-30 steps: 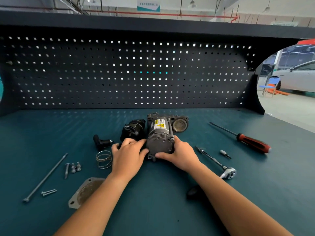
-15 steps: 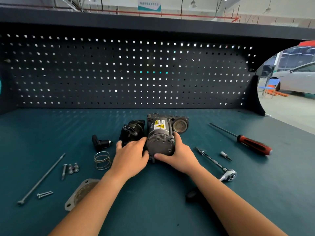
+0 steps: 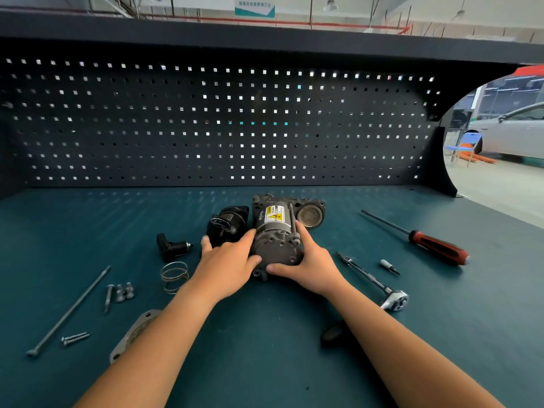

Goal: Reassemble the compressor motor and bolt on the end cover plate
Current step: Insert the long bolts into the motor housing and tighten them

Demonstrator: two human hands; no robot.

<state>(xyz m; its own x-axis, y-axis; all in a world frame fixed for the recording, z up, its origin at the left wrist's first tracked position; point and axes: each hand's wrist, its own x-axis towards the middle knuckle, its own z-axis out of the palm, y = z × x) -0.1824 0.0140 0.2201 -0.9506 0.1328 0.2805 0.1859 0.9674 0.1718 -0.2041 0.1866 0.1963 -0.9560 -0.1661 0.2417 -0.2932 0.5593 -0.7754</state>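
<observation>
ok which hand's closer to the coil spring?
Left. The left hand holds the motor just right of the spring; the right hand is beyond, on the motor's other side.

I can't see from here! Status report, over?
Left hand and right hand both grip compressor motor. End cover plate lies unbolted by left forearm. Black part close beside left hand.

A dark teal table (image 3: 441, 348) carries everything, backed by a black pegboard (image 3: 206, 128) with light showing through its square holes. A dark shelf (image 3: 265, 36) runs across above the pegboard. Past the right edge stand a pale car (image 3: 512, 134) and a blue chair (image 3: 462, 147) on the workshop floor. Overhead hang a teal-and-white sign (image 3: 254, 9), a red pipe (image 3: 294, 22) and a lamp (image 3: 330, 5).
</observation>
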